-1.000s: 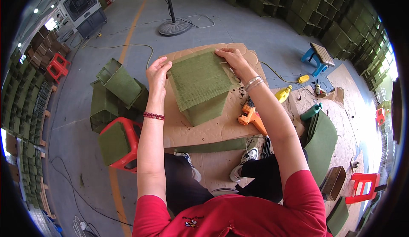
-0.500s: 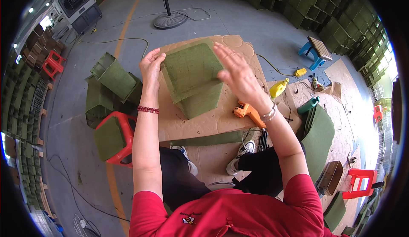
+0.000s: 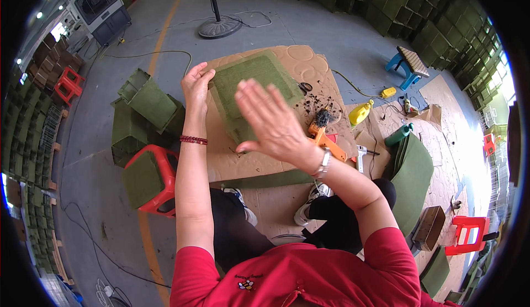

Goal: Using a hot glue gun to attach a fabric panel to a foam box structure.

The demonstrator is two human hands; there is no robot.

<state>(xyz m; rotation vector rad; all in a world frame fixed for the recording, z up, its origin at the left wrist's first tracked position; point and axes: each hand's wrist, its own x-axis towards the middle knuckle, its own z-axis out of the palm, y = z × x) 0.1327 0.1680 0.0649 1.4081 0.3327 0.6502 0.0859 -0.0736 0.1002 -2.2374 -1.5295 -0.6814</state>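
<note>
Green felt box [image 3: 251, 86] on cardboard sheet [image 3: 265, 158], left hand [image 3: 197, 86] nearer.
Left fingers curl on its left edge; right hand [image 3: 270, 120] hovers above the near side, fingers spread flat, holding nothing.

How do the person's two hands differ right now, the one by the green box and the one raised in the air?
The left hand grips the edge of the green felt box lying on the cardboard; the right hand hovers above the box, holding nothing. The left hand's fingers curl; the right hand's are spread flat. The left wrist bears a red bead bracelet, the right a silvery watch. Both are bare.
</note>
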